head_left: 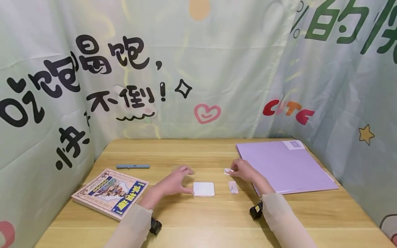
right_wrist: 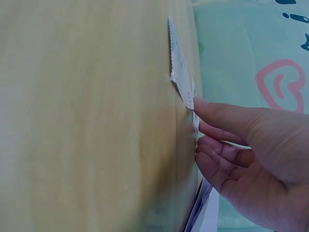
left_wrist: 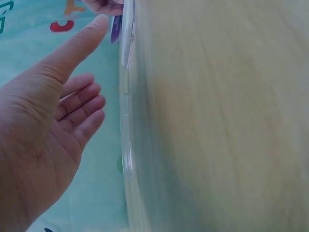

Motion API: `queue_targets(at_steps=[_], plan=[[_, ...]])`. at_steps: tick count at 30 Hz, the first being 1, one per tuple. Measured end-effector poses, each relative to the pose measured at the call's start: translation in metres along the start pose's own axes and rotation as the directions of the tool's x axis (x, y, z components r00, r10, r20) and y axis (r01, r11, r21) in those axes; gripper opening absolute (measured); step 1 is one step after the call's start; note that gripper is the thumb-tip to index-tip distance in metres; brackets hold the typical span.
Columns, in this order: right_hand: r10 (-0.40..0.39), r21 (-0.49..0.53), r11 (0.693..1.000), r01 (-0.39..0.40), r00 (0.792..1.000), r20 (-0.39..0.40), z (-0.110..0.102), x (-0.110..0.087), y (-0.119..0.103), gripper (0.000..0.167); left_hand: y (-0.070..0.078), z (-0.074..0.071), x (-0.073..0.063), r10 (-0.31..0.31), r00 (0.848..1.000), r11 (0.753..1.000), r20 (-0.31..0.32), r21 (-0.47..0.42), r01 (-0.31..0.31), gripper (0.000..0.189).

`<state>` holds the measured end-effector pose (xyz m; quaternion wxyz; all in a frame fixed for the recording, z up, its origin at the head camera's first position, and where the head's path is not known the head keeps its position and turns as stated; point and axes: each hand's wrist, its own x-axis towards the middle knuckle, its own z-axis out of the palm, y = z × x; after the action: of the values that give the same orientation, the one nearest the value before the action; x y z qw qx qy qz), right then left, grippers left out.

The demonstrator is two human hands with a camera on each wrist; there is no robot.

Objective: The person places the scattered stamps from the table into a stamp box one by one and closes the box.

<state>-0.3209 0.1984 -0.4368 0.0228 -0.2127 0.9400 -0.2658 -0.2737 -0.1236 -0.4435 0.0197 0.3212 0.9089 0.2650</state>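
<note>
Right of centre in the head view, pinching a small printed card (head_left: pixel 227 171) in the clamped grip of the right hand (head_left: pixel 246 172); just below, showing a second card (head_left: pixel 233 187); at centre, holding apart the grip of the left hand (head_left: pixel 173 183) beside a white slab (head_left: pixel 203 189); at left, a booklet (head_left: pixel 110 193) below a blue pen (head_left: pixel 132 166); at right, a purple folder (head_left: pixel 285 167).

You face pale green cloth (head_left: pixel 242 75) hanging in folds across the far side and down left and right, with black characters (head_left: pixel 136 51) at left and a pink heart (head_left: pixel 207 114) mid-way; your light wood-grain worktop (head_left: pixel 192 220) shows a soft sheen at the near side.
</note>
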Motion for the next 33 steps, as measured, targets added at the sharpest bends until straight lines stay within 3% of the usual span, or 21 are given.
queue_targets(at_steps=[4, 15, 33], plan=[[0.009, 0.022, 1.0, -0.009, 1.0, 0.014, -0.0007, 0.001, 0.0008, 0.018, 0.0012, 0.0012, 0.0003, 0.002, 0.999, 1.0, 0.033, 0.018, -0.003, 0.071], [0.052, 0.054, 0.997, -0.055, 0.997, 0.048, -0.0026, 0.002, -0.0015, 0.017, 0.0011, 0.0021, 0.0008, -0.073, 0.989, 0.997, 0.131, 0.042, 0.068, 0.067], [0.056, 0.092, 0.994, -0.061, 0.997, 0.059, 0.0005, 0.0071, 0.0037, 0.017, 0.0035, 0.0034, 0.0016, -0.056, 0.991, 0.995, 0.118, 0.094, 0.045, 0.055]])
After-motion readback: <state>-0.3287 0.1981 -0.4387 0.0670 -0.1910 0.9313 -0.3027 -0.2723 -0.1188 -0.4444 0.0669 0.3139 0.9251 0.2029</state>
